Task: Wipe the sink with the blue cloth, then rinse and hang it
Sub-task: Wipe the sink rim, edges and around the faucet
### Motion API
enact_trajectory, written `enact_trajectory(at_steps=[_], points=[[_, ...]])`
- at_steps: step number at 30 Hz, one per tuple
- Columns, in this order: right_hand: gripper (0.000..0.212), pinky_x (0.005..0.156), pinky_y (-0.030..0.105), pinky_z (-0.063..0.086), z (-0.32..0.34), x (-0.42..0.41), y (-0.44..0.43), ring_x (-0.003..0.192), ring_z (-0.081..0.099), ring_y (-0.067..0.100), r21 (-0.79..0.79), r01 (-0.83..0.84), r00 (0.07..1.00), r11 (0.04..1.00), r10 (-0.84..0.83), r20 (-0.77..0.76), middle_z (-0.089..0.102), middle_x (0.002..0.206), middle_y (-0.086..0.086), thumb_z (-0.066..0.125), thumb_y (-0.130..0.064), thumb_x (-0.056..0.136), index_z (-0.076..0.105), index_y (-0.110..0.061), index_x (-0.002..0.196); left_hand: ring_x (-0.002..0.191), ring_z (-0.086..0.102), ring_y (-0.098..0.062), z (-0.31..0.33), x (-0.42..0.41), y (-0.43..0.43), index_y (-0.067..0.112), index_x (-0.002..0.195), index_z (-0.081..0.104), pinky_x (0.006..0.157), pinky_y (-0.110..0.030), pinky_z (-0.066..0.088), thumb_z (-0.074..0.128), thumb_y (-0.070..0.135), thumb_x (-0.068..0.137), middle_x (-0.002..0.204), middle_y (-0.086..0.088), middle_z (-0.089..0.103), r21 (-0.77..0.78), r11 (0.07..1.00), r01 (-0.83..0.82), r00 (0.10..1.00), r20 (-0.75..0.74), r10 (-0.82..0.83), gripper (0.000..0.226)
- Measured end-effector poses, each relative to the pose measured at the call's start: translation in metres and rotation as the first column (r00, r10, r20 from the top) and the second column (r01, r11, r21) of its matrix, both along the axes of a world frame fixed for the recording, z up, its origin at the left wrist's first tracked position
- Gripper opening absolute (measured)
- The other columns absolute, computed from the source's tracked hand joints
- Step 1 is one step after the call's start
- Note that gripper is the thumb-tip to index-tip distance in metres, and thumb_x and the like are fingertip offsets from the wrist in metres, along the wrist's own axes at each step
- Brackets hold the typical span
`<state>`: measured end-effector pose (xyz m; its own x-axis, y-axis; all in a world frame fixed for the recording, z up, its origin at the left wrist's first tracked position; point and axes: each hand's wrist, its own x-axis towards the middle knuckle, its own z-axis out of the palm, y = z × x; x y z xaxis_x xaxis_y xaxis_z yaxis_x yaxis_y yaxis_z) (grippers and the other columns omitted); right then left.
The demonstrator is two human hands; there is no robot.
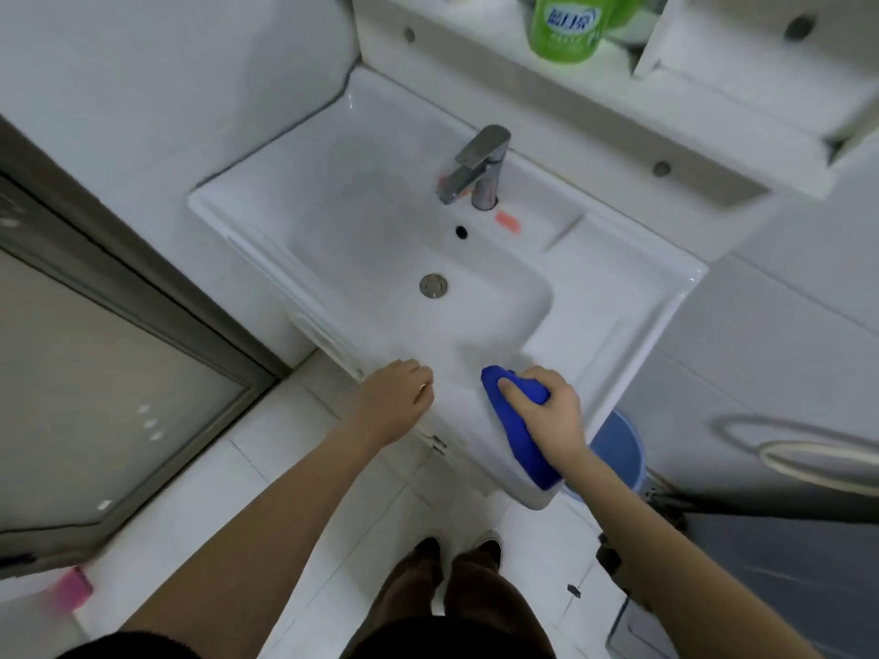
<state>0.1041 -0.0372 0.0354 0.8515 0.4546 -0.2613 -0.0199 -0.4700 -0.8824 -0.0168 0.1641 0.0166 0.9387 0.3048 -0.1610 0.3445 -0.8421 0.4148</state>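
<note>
- The only writing you have in view is on the green bottle on the shelf above the sink. Its white label carries blue characters, but they are too blurred to read.
- A small orange-red mark sits on the ledge just beside the base of the faucet. If there is any text on it, you cannot make it out.
- Your right hand is closed around the blue cloth, with the fingers curled over the top of it and the thumb tucked against its side.
- The cloth is bunched up and lies on the front right part of the sink, at the near edge of the basin.
- One rounded end of the cloth pokes out past your fingers toward the basin. The rest trails back under your wrist along the front rim, reaching the sink's near corner.
- Your left hand is at the front left rim of the sink, well apart from the cloth. Its fingers are loosely curled and it has nothing in it. Whether it actually touches the rim is hard to tell.
- The drain sits in the middle of the basin, beyond both hands, and the overflow hole lies between it and the faucet.
- A blue bucket stands on the floor just beside the sink's right front corner, partly hidden behind your right forearm.
- A pink object lies on the floor at the lower left, near the frame of the glass door.
</note>
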Motion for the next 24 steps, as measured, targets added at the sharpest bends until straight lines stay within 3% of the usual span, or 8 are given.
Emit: enact_trajectory(at_steps=[3,5,8,11,13,15,18,24], points=[[0.008,0.079,0.020,0.050,0.048,-0.022,-0.027,0.086,0.061,0.007,0.057,-0.031,0.998,0.998,0.028,0.048,0.064,0.094,-0.004,0.074,-0.027,0.086,0.069,-0.026,0.081,0.095,0.057,-0.021,0.050,-0.029,-0.021,0.012,0.112,0.064,0.080,-0.039,0.050,0.025,0.043,0.090,0.103,-0.003,0.065,-0.120,0.986,-0.112,0.975,0.179,0.132,0.054],[0.008,0.079,0.022,0.049,0.062,-0.039,-0.047,0.087,0.062,0.009,0.085,0.007,0.998,0.996,-0.012,0.064,0.066,0.093,-0.003,0.075,-0.024,0.086,0.069,-0.025,0.080,0.104,0.056,-0.014,0.065,-0.063,-0.039,0.016,0.122,0.063,0.088,-0.031,0.047,0.025,0.047,0.092,0.114,0.003,0.064,-0.186,0.965,-0.182,0.951,0.216,0.221,0.057],[0.011,0.070,0.019,0.046,0.063,-0.065,-0.065,0.079,0.062,0.017,0.118,0.091,0.996,0.989,-0.087,-0.035,0.068,0.084,0.005,0.073,-0.020,0.088,0.068,-0.015,0.079,0.108,0.052,-0.003,0.057,-0.127,-0.070,0.022,0.124,0.063,0.093,-0.022,0.043,0.027,0.048,0.093,0.118,0.010,0.062,-0.282,0.900,-0.331,0.900,0.192,0.391,0.054],[0.020,0.060,0.015,0.043,0.048,-0.083,-0.068,0.070,0.055,0.019,0.077,0.101,0.986,0.992,-0.089,-0.142,0.063,0.075,0.007,0.069,-0.019,0.090,0.065,-0.003,0.079,0.104,0.057,-0.002,0.029,-0.187,-0.105,0.032,0.111,0.064,0.094,-0.032,0.048,0.034,0.051,0.089,0.111,0.013,0.063,-0.386,0.738,-0.554,0.789,0.041,0.613,0.042],[0.021,0.063,0.025,0.042,0.042,-0.094,-0.057,0.069,0.056,0.018,0.053,0.033,0.983,0.998,-0.023,-0.184,0.064,0.074,0.007,0.069,-0.022,0.090,0.065,-0.004,0.081,0.102,0.059,-0.001,0.021,-0.224,-0.123,0.043,0.099,0.060,0.094,-0.034,0.049,0.045,0.042,0.093,0.108,0.015,0.065,-0.426,0.600,-0.677,0.684,-0.066,0.726,0.016],[0.018,0.063,0.027,0.042,0.043,-0.105,-0.039,0.068,0.057,0.019,0.035,-0.086,0.978,0.996,0.091,-0.185,0.065,0.073,0.008,0.068,-0.022,0.090,0.066,-0.006,0.081,0.101,0.058,0.003,0.023,-0.251,-0.129,0.047,0.094,0.058,0.091,-0.026,0.048,0.052,0.027,0.097,0.107,0.017,0.066,-0.418,0.534,-0.735,0.622,-0.099,0.777,0.021],[0.017,0.062,0.026,0.045,0.053,-0.124,0.000,0.068,0.059,0.021,0.062,-0.247,0.948,0.967,0.254,-0.189,0.066,0.072,0.007,0.070,-0.024,0.089,0.068,-0.010,0.081,0.102,0.054,0.009,0.033,-0.288,-0.120,0.042,0.101,0.061,0.084,-0.013,0.040,0.049,0.026,0.098,0.109,0.021,0.064,-0.372,0.431,-0.822,0.498,-0.106,0.860,0.019],[0.013,0.054,0.015,0.048,0.076,-0.176,0.086,0.064,0.063,0.008,0.116,-0.429,0.880,0.896,0.444,-0.170,0.070,0.078,0.000,0.069,-0.030,0.089,0.069,-0.018,0.089,0.104,0.058,0.002,0.048,-0.350,-0.085,0.032,0.107,0.067,0.088,-0.024,0.045,0.049,0.027,0.098,0.109,0.023,0.063,-0.382,0.244,-0.891,0.265,-0.001,0.964,0.020]])
